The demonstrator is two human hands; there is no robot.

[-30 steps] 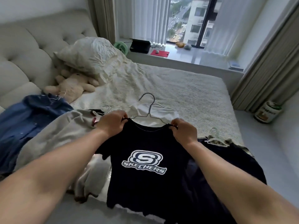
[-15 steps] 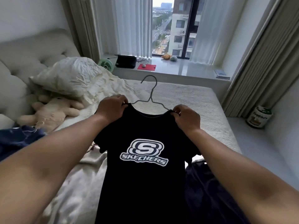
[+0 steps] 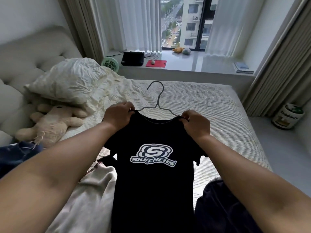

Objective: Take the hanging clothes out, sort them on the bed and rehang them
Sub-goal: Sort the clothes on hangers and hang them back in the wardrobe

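In the head view, the left hand (image 3: 117, 115) and the right hand (image 3: 196, 124) each pinch one shoulder of the black T-shirt (image 3: 154, 165), fingers curled on the cloth. The shirt hangs on a wire hanger (image 3: 157, 101) in the air above the bed (image 3: 210, 106), probably so that the shoulders sit evenly before rehanging. Other clothes (image 3: 94, 190) lie below.

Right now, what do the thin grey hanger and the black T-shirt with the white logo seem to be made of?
The thin grey hanger looks like bent metal wire with a dull finish: it is slim and round, with a curled hook. The black T-shirt with the white logo looks like soft matte knit fabric, perhaps cotton: it hangs limp and folds at the sleeves.
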